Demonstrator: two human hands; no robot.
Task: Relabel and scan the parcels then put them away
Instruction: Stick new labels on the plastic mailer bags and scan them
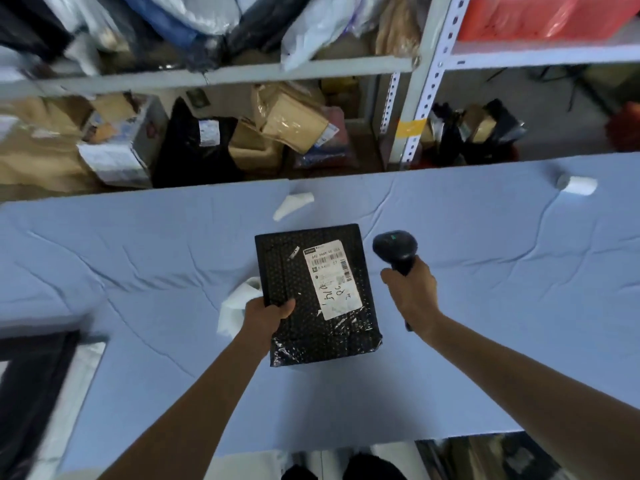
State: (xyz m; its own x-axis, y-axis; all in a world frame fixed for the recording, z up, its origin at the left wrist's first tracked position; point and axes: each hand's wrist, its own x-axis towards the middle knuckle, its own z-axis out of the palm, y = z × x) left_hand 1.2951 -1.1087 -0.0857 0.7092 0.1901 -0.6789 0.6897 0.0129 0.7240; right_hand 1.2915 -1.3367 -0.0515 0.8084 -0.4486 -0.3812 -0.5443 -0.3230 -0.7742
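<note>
While my left hand (268, 317) grips the black parcel (282, 271) by its near-left edge, my right hand (410, 289) holds the scanner (396, 249).
It lies over the middle of the blue surface (138, 258), white label (330, 278) up; the scanner head is just right of it, fingers curled round the handle.

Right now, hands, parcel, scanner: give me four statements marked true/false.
1. The left hand grips the parcel at its edge. True.
2. The right hand is empty. False: it holds the scanner.
3. The parcel carries a white label, face up. True.
4. The parcel sits on a shelf. False: it is over the blue table, in the left hand.
</note>
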